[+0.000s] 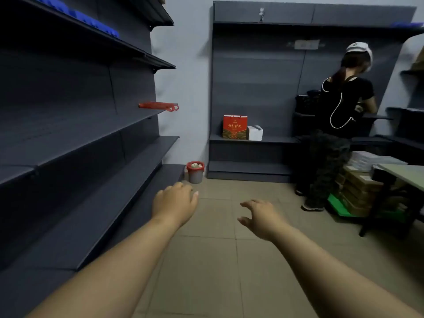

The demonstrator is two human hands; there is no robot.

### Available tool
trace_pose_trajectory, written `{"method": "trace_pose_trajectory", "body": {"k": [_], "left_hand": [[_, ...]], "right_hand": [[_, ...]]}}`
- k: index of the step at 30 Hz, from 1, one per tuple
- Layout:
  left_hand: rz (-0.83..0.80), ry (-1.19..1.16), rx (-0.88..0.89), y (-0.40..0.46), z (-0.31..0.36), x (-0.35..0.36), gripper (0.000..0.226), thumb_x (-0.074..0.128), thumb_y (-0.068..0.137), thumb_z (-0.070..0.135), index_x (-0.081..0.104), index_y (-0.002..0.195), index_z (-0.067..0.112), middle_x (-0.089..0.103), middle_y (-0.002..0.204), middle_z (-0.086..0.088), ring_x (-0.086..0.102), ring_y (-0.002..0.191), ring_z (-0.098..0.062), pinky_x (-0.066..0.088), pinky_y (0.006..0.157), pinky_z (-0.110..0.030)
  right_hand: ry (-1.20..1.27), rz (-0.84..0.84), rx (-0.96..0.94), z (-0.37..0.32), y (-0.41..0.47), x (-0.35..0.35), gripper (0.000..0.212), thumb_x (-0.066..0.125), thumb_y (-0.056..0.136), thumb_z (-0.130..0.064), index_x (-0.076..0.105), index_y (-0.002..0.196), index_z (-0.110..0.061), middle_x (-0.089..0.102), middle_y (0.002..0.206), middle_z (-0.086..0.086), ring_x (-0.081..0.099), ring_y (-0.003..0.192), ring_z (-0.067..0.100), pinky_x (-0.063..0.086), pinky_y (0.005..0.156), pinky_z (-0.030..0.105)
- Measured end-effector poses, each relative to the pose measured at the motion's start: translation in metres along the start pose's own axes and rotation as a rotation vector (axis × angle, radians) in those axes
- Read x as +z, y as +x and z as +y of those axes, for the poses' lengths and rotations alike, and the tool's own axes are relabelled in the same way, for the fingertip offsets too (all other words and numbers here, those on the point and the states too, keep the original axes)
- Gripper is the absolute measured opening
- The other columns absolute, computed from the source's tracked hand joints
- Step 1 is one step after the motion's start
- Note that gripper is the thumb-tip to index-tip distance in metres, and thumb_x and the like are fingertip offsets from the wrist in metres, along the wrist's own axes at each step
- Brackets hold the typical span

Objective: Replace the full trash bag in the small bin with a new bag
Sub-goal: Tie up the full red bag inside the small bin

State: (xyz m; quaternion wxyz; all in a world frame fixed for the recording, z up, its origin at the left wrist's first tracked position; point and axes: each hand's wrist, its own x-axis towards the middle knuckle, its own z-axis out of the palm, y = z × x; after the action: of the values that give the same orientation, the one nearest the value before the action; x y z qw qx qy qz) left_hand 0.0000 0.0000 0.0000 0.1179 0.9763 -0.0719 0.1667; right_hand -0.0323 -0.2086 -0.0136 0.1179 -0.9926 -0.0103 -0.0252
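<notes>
A small grey bin (pixel 195 175) stands on the floor in the far corner, between the left shelving and the back shelf unit. A red bag (pixel 195 166) lines its rim and pale rubbish fills the top. Both my arms reach forward over the tiled floor, well short of the bin. My left hand (pixel 174 203) is empty, fingers loosely bent, just below the bin in the view. My right hand (pixel 259 218) is empty too, with its fingers spread and relaxed.
Dark grey shelving (pixel 96 171) runs along the left. A back shelf unit (pixel 252 138) holds a red gift bag (pixel 234 126) and a white box (pixel 255 133). A person (pixel 337 125) stands at the right, beside stacked cardboard boxes (pixel 358 191) and a table (pixel 406 175).
</notes>
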Motion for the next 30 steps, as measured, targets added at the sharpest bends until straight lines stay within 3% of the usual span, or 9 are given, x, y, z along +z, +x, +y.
{"method": "trace_pose_trajectory", "body": {"k": [4, 15, 30], "left_hand": [[-0.005, 0.195, 0.039, 0.047, -0.035, 0.028, 0.041, 0.034, 0.093, 0.041, 0.059, 0.118, 0.018, 0.061, 0.120, -0.005, 0.055, 0.109, -0.026, 0.038, 0.091, -0.038], [-0.084, 0.168, 0.037, 0.225, -0.124, 0.085, 0.044, 0.030, 0.095, 0.041, 0.061, 0.114, 0.017, 0.062, 0.117, -0.004, 0.054, 0.108, -0.024, 0.039, 0.092, -0.037], [-0.115, 0.182, 0.056, 0.456, -0.138, 0.191, 0.045, 0.030, 0.094, 0.042, 0.063, 0.108, 0.015, 0.064, 0.112, -0.005, 0.055, 0.106, -0.025, 0.038, 0.090, -0.036]], "right_hand": [[-0.057, -0.012, 0.052, -0.023, 0.071, 0.022, 0.051, 0.048, 0.092, -0.047, 0.043, 0.138, -0.026, 0.047, 0.142, -0.002, 0.042, 0.130, 0.023, 0.040, 0.106, 0.038], [-0.074, -0.016, 0.137, -0.060, 0.270, 0.054, 0.046, 0.040, 0.096, -0.044, 0.047, 0.135, -0.021, 0.052, 0.136, 0.001, 0.045, 0.125, 0.023, 0.044, 0.099, 0.037], [-0.083, -0.028, 0.158, -0.013, 0.513, 0.079, 0.045, 0.041, 0.097, -0.043, 0.046, 0.135, -0.021, 0.053, 0.135, 0.003, 0.047, 0.124, 0.024, 0.045, 0.099, 0.038]]}}
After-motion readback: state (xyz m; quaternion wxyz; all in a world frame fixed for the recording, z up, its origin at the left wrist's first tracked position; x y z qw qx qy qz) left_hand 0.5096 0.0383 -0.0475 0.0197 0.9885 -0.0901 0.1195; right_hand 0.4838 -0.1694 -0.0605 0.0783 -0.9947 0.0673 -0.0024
